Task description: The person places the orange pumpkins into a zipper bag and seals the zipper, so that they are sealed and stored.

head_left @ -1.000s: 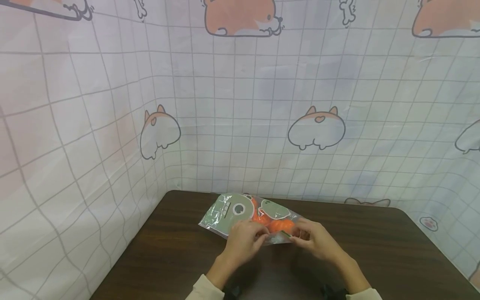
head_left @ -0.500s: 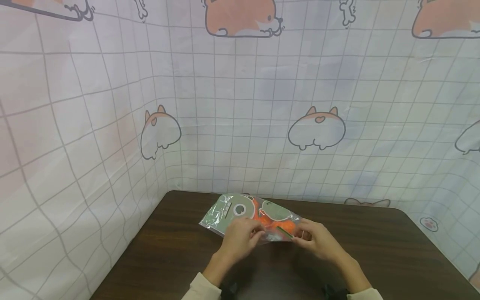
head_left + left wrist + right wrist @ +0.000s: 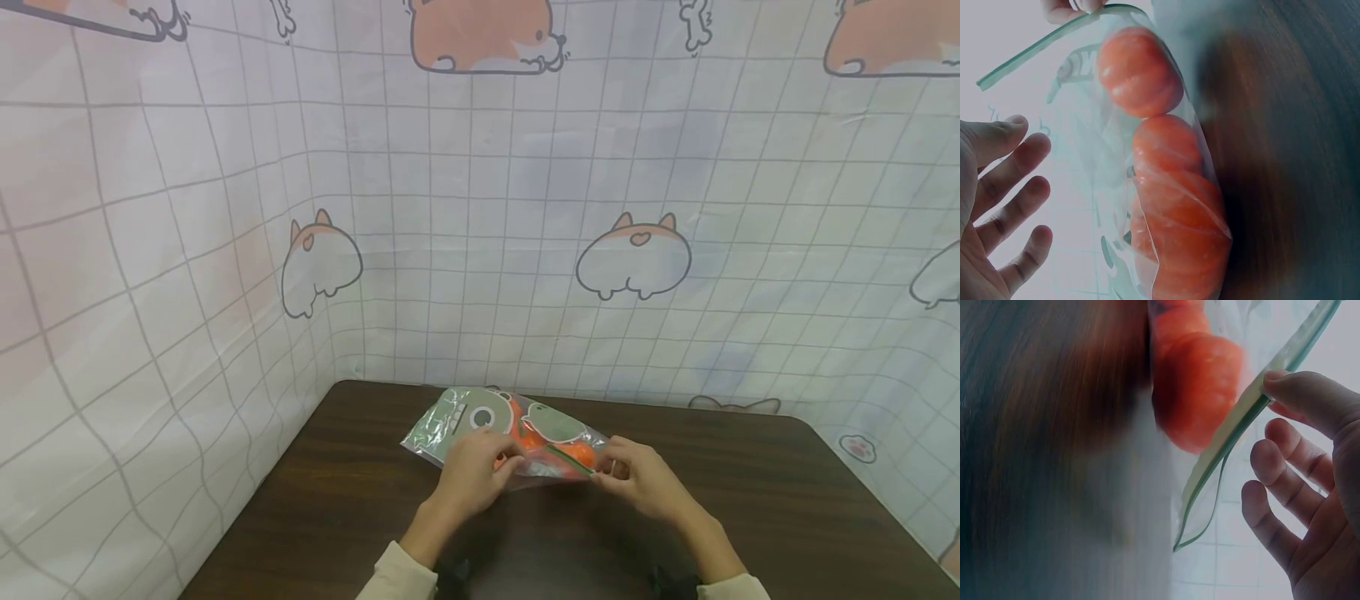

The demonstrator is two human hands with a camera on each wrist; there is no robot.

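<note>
A clear zip bag (image 3: 431, 433) with green cartoon animal prints lies at the far side of the dark table. Orange-red, ribbed tomatoes (image 3: 1141, 72) fill it. A green zip strip (image 3: 568, 460) runs along its mouth, which gapes at one end in the right wrist view. My right hand (image 3: 648, 483) pinches the strip between thumb and index finger, the other fingers loosely bent. My left hand (image 3: 472, 475) bends thumb and index together at the bag's near edge, pinching the film there. In the left wrist view, its thumb (image 3: 1000, 137) covers most of the index finger.
The brown tabletop (image 3: 750, 483) reaches to a pale cloth backdrop (image 3: 487, 275) with grid lines and corgi prints at the back and both sides. Cream sleeves (image 3: 397, 575) show at the lower edge of the head view.
My left hand has shifted leftward, away from the right hand, and more of the green strip shows. The bag and the right hand have moved slightly to the right.
</note>
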